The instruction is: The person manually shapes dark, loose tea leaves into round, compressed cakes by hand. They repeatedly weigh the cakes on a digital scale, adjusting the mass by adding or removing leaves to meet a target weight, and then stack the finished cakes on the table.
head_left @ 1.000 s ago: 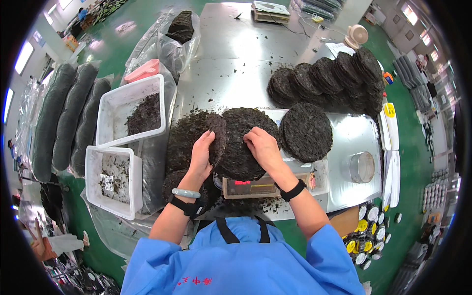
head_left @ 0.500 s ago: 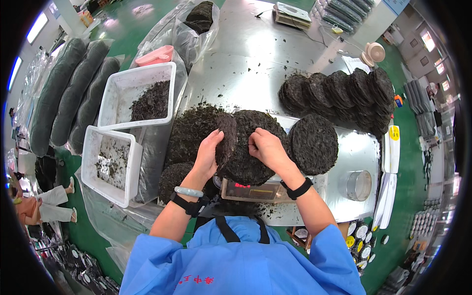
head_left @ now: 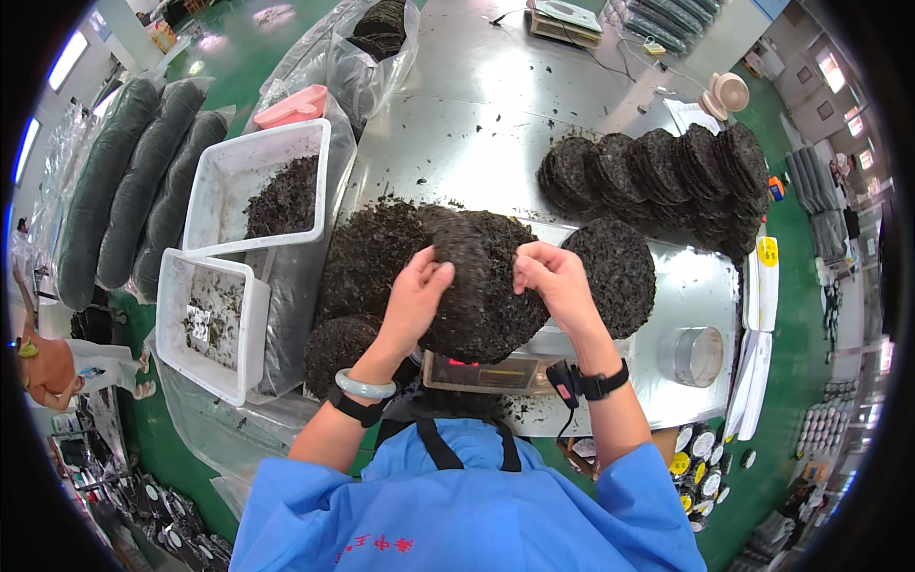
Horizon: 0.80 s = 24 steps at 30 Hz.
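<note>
My left hand grips a thin round cake of dried dark seaweed, standing tilted on edge and smeared by motion. Behind and right of it, a larger round seaweed cake lies on a weighing scale with a red lit display. My right hand is closed in a pinch over the larger cake's right edge; what its fingertips hold, if anything, is too small to tell. Another round seaweed cake lies just beyond my right hand. Loose seaweed is heaped left of the scale.
Stacked seaweed cakes stand at the back right. Two white bins with seaweed bits are at the left, a pink scoop behind them. A metal ring sits on the right of the steel table.
My right hand has shifted right, from the middle of the larger cake to its right edge. The cake in my left hand has tilted, and now more of its face shows.
</note>
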Each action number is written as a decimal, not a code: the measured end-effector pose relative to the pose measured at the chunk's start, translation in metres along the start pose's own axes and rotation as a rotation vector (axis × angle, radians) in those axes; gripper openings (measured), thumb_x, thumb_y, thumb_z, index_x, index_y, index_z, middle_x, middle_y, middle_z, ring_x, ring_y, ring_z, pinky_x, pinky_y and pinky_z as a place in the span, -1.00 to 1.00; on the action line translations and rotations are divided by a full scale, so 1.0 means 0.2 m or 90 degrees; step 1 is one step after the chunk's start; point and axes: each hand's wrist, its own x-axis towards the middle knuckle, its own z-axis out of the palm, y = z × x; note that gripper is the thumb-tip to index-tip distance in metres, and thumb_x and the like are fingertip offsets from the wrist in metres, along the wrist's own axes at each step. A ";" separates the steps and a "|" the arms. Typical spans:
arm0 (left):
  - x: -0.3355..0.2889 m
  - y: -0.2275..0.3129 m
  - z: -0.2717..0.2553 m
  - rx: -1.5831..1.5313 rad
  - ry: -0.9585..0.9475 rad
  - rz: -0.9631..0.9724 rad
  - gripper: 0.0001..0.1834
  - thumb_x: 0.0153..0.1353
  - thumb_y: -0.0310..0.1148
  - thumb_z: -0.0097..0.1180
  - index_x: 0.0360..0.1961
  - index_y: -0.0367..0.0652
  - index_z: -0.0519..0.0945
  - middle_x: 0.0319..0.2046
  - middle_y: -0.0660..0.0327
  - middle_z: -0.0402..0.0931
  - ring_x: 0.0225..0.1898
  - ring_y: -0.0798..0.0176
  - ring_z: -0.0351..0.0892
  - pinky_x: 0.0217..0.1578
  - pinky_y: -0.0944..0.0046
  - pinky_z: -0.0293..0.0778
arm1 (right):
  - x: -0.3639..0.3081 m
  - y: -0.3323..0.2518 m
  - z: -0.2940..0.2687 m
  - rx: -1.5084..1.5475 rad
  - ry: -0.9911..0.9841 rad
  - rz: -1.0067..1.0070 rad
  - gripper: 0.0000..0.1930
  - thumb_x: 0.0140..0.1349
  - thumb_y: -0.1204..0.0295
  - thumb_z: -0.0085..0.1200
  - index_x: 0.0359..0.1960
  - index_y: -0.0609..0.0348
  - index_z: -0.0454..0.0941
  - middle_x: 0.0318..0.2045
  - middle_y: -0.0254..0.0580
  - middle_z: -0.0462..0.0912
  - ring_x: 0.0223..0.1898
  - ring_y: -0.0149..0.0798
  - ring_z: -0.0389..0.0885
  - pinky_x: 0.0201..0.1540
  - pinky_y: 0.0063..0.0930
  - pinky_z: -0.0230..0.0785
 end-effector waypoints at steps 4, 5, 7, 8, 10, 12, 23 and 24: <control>-0.01 0.01 0.05 0.306 0.077 0.143 -0.37 0.23 -0.44 0.12 0.31 -0.34 0.22 -0.12 0.06 0.50 -0.15 0.31 0.51 -0.10 0.31 0.47 | -0.15 -0.02 0.02 0.145 0.064 0.015 -0.91 0.31 0.49 0.06 -0.29 0.27 0.54 -0.41 -0.28 0.60 -0.42 -0.45 0.55 -0.29 -0.56 0.46; -0.01 0.02 0.06 0.273 0.075 0.120 -0.36 0.23 -0.45 0.12 0.31 -0.34 0.22 -0.13 0.07 0.50 -0.15 0.30 0.51 -0.10 0.31 0.47 | -0.18 -0.01 0.03 0.161 0.086 0.013 -0.90 0.30 0.48 0.07 -0.29 0.27 0.54 -0.39 -0.26 0.61 -0.40 -0.44 0.57 -0.27 -0.55 0.48; 0.00 0.03 0.06 0.242 0.073 0.096 -0.34 0.22 -0.45 0.13 0.32 -0.34 0.20 -0.13 0.08 0.50 -0.15 0.30 0.52 -0.08 0.32 0.46 | -0.21 0.03 0.04 0.190 0.126 -0.002 -0.92 0.30 0.50 0.06 -0.29 0.27 0.52 -0.29 -0.15 0.63 -0.36 -0.38 0.61 -0.20 -0.49 0.54; 0.01 0.01 0.05 0.241 0.070 0.094 -0.33 0.22 -0.44 0.13 0.32 -0.34 0.19 -0.12 0.09 0.50 -0.15 0.30 0.52 -0.07 0.32 0.46 | -0.23 0.05 0.04 0.211 0.125 -0.006 -0.93 0.30 0.50 0.06 -0.30 0.26 0.51 -0.28 -0.14 0.63 -0.35 -0.38 0.62 -0.20 -0.48 0.55; 0.01 0.00 0.04 0.392 0.114 0.212 -0.33 0.22 -0.44 0.14 0.32 -0.32 0.19 -0.09 0.13 0.49 -0.10 0.29 0.51 -0.01 0.32 0.44 | -0.27 0.08 0.06 0.251 0.124 -0.018 -0.94 0.30 0.51 0.05 -0.31 0.25 0.50 -0.27 -0.11 0.63 -0.34 -0.36 0.63 -0.19 -0.48 0.55; -0.02 -0.01 0.03 0.692 0.204 0.451 -0.34 0.22 -0.44 0.15 0.32 -0.30 0.22 -0.02 0.18 0.46 -0.01 0.28 0.49 0.06 0.31 0.40 | -0.32 0.09 0.12 0.230 0.131 -0.038 -0.94 0.30 0.50 0.06 -0.33 0.22 0.48 -0.32 -0.16 0.63 -0.38 -0.41 0.60 -0.25 -0.54 0.52; -0.52 0.09 -0.07 -0.303 -0.113 -0.178 -0.54 0.46 -0.28 -0.22 0.21 -0.46 0.31 0.15 -0.05 0.40 0.14 0.14 0.48 0.21 0.16 0.41 | -0.42 0.21 0.52 0.091 0.152 0.015 -0.95 0.18 0.49 0.18 -0.37 0.18 0.59 -0.46 -0.46 0.54 -0.43 -0.60 0.44 -0.40 -0.69 0.27; -0.54 0.09 -0.09 -0.295 -0.111 -0.175 -0.54 0.46 -0.28 -0.21 0.20 -0.45 0.32 0.15 -0.04 0.41 0.12 0.16 0.50 0.20 0.18 0.42 | -0.43 0.22 0.54 0.103 0.145 0.006 -0.95 0.18 0.49 0.17 -0.37 0.18 0.58 -0.48 -0.46 0.54 -0.44 -0.60 0.44 -0.40 -0.69 0.27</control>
